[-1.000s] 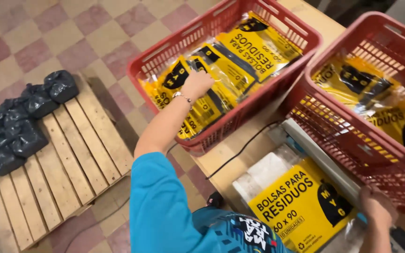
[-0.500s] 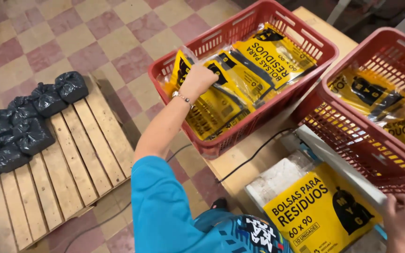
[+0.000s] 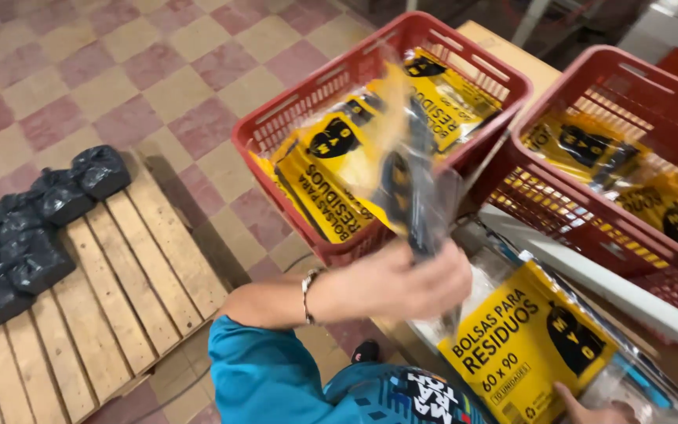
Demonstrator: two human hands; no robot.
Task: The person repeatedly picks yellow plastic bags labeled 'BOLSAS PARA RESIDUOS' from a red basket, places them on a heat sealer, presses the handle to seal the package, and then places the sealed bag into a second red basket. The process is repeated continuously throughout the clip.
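Observation:
My left hand grips a yellow-and-clear packet of black bags, lifted out of the left red basket and blurred by motion. My right hand shows only at the bottom edge, its fingers on the lower edge of another yellow packet lying flat on the work surface. More yellow packets lie in the left red basket. A second red basket to the right holds several more packets.
A wooden pallet lies on the checkered tile floor at left, with several black filled bags piled on its far corner. A white bar runs along the right basket's front. A cardboard-coloured surface lies behind the baskets.
My left hand has pulled a packet out of the left basket and carried it toward me. The right hand has slid lower, to the frame's bottom edge.

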